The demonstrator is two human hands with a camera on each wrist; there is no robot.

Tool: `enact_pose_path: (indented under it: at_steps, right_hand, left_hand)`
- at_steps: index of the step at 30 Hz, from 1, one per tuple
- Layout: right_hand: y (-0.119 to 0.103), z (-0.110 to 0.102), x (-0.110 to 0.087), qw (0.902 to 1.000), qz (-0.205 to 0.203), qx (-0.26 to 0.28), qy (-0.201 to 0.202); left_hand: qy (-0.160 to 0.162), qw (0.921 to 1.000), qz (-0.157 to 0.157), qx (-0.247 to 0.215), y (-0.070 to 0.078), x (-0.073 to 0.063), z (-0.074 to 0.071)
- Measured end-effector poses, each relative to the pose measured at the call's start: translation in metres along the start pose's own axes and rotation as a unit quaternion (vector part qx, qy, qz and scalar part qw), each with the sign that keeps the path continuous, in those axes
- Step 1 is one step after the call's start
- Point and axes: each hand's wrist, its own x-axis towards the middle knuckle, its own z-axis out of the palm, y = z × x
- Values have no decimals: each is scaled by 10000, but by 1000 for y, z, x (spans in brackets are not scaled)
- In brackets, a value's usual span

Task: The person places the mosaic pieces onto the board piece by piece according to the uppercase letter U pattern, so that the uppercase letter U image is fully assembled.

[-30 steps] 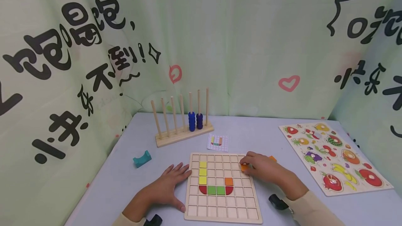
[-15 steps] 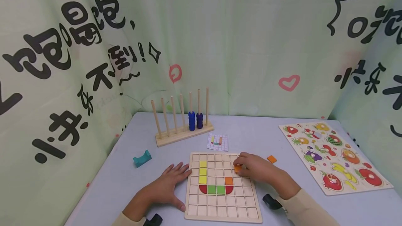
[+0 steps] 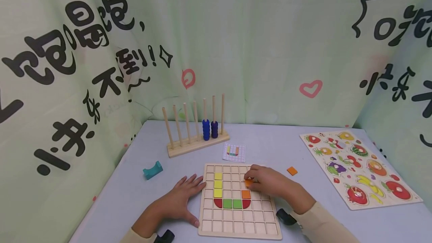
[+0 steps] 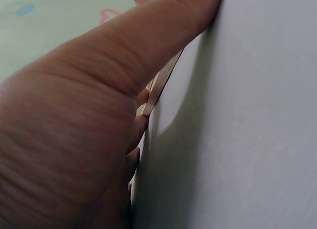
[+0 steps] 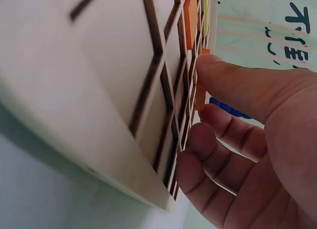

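A wooden grid board [image 3: 222,228] lies on the table with yellow, green, red and orange tiles set in a U shape. My right hand [image 3: 270,181] pinches an orange square tile [image 3: 248,183] between thumb and fingers, close over the cell behind the seated orange tile [image 3: 246,194]. In the right wrist view the thumb and index finger hold the tile [image 5: 200,98] right at the grid. My left hand [image 3: 180,202] lies with fingers spread along the board's left edge. The left wrist view shows its thumb stretched along the table beside the board's side [image 4: 163,83].
A pattern card [image 3: 234,153] lies behind the board, before a wooden peg stand [image 3: 199,143] with blue and purple beads. One loose orange tile [image 3: 292,171] sits to the right, near a fruit puzzle board [image 3: 359,171]. A teal block [image 3: 153,171] lies at left.
My right hand has moved left over the board with the orange tile, from the right edge to the column of the seated orange tile. My left hand has stayed still.
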Motion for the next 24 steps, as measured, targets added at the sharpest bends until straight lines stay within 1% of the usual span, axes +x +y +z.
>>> enact_pose_path:
  at_steps: [4,8,14,24]
  right_hand:
    - [0,2,2,9998,-181,9,-34]
    - [0,4,3,9996,-272,1,-53]
    - [-2,6,5,9996,-273,-9,-61]
    - [-4,7,7,9997,-248,-35,-51]
  left_hand:
    - [-2,10000,-7,56,0,1,0]
    - [-6,10000,4,62,0,1,-1]
    - [51,9999,110,34,-2,0,0]
    - [9,10000,51,12,-1,-1,-1]
